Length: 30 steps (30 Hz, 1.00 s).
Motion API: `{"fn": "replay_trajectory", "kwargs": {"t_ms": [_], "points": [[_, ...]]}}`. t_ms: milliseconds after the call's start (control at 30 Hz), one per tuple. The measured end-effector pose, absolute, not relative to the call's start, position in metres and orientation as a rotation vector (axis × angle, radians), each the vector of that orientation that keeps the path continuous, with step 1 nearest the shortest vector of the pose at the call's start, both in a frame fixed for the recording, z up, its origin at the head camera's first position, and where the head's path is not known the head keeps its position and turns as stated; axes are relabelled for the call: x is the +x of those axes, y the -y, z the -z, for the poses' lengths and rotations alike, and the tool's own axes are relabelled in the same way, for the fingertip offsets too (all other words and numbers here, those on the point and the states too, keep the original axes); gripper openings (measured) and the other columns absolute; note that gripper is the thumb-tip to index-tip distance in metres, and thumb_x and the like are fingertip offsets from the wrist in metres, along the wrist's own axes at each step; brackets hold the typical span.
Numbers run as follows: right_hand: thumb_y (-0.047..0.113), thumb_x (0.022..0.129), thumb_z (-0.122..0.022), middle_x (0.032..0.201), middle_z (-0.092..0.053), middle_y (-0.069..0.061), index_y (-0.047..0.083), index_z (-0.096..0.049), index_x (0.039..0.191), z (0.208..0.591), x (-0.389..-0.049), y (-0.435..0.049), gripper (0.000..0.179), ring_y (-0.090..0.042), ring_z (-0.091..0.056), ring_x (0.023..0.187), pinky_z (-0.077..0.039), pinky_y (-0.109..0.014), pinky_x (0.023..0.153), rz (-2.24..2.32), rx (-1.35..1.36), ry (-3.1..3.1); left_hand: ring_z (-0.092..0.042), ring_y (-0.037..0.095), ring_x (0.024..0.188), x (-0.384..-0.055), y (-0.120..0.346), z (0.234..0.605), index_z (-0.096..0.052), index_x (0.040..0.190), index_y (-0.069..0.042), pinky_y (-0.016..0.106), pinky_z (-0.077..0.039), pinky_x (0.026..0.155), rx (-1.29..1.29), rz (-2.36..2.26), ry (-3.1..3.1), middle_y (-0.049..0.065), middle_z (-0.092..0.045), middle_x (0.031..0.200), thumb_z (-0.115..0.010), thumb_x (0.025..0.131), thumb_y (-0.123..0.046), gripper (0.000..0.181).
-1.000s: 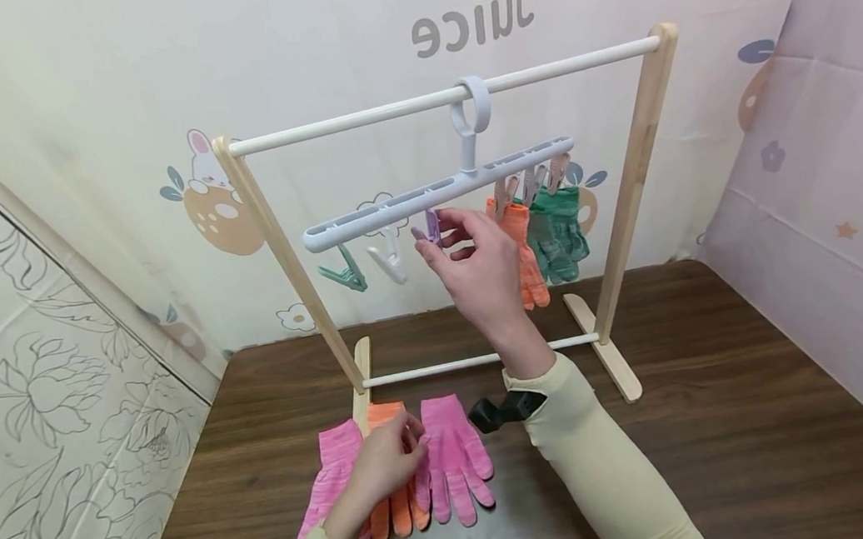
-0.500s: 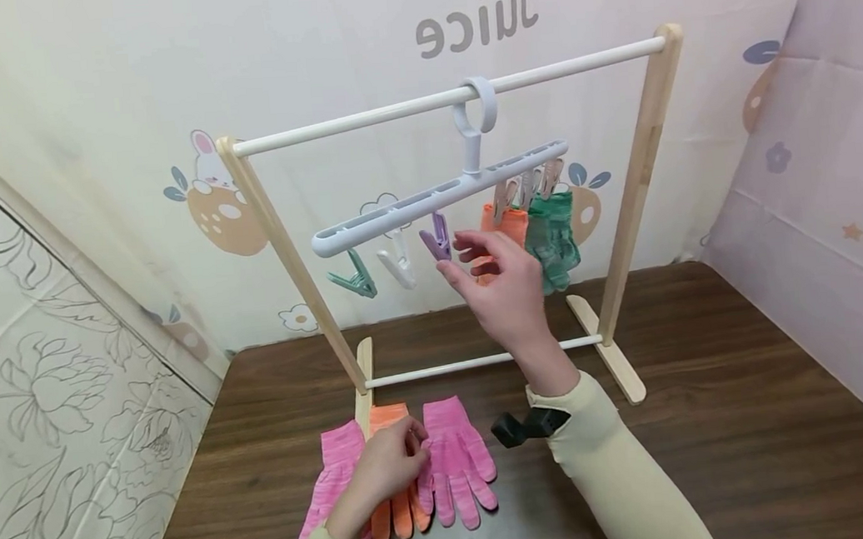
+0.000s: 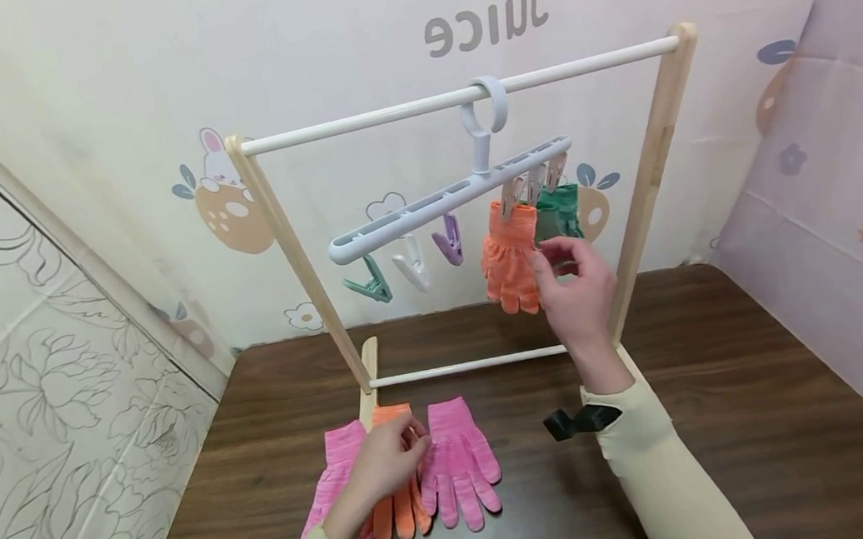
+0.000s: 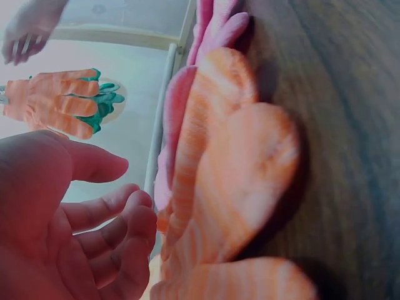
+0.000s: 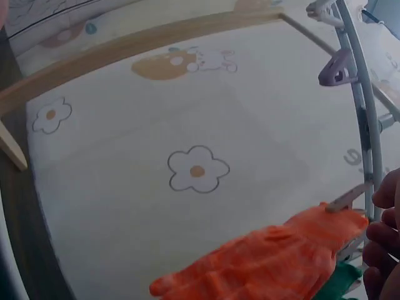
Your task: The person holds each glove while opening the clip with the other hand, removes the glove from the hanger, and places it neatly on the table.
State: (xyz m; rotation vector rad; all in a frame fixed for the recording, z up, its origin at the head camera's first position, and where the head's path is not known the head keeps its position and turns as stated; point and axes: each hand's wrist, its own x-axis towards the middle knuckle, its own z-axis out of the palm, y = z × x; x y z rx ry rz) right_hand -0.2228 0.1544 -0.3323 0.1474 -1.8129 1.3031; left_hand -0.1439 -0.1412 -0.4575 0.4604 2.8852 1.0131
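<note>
My right hand is raised beside the hanging orange glove, its fingers loosely bent and holding nothing. It covers part of the green gloves hanging behind. Clothespins attach these gloves to a pale blue hanger. Low over the table, my left hand hovers with relaxed, curved fingers above a flat orange glove, partly hiding it. One pink glove lies to its right and another pink glove to its left.
The hanger hooks on the white rod of a wooden stand on the dark wood table. Purple, white and green clothespins hang from its left half. A printed cloth covers the wall behind.
My right hand has let go of the purple clothespin and moved right, past the hanging orange glove to the front of the green ones. The left hand stays in place.
</note>
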Motion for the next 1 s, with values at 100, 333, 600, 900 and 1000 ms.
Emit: {"fn": "replay_trajectory", "kwargs": {"t_ms": [100,333,600,900,1000], "points": [[0.020,0.088,-0.077,0.102,-0.067,-0.010,0.000,-0.069,0.108,0.342,-0.227,-0.164,0.029,-0.021,-0.059,0.088,-0.046,-0.030,0.076,-1.286,0.089,1.846,-0.047,0.004,0.052,-0.145,0.141,0.454,-0.064,0.088,-0.021,0.025,-0.041,0.048,0.488,-1.022,-2.898,-0.010,-0.054,0.065,-0.066,0.093,-0.024,0.006],[0.030,0.087,-0.078,0.113,-0.066,-0.015,0.001,-0.066,0.122,0.365,-0.241,-0.169,0.047,-0.031,-0.060,0.098,-0.050,-0.047,0.079,-1.242,0.094,2.014,-0.050,0.005,0.052,-0.146,0.141,0.448,-0.065,0.086,-0.023,0.025,-0.042,0.047,0.472,-1.053,-2.898,-0.010,-0.056,0.065,-0.066,0.094,-0.023,0.009],[0.029,0.089,-0.076,0.089,-0.071,-0.011,0.002,-0.074,0.103,0.379,-0.251,-0.167,0.030,-0.020,-0.063,0.076,-0.048,-0.020,0.065,-1.282,0.087,2.016,-0.052,0.005,0.054,-0.147,0.140,0.444,-0.066,0.085,-0.023,0.026,-0.044,0.048,0.494,-1.087,-2.895,-0.012,-0.058,0.067,-0.065,0.094,-0.022,0.009],[0.021,0.089,-0.076,0.087,-0.072,-0.012,0.000,-0.074,0.099,0.384,-0.239,-0.159,0.023,-0.017,-0.061,0.074,-0.047,-0.020,0.065,-1.300,0.129,1.936,-0.053,0.007,0.054,-0.148,0.142,0.436,-0.066,0.089,-0.021,0.026,-0.045,0.046,0.473,-1.193,-2.871,-0.010,-0.060,0.070,-0.064,0.095,-0.021,0.007],[0.020,0.089,-0.076,0.088,-0.072,-0.011,0.000,-0.074,0.098,0.385,-0.235,-0.158,0.022,-0.016,-0.060,0.073,-0.047,-0.020,0.065,-1.306,0.135,1.928,-0.055,0.009,0.057,-0.149,0.141,0.432,-0.067,0.091,-0.022,0.027,-0.046,0.048,0.474,-1.240,-2.878,-0.010,-0.061,0.073,-0.064,0.095,-0.021,0.005]]}}
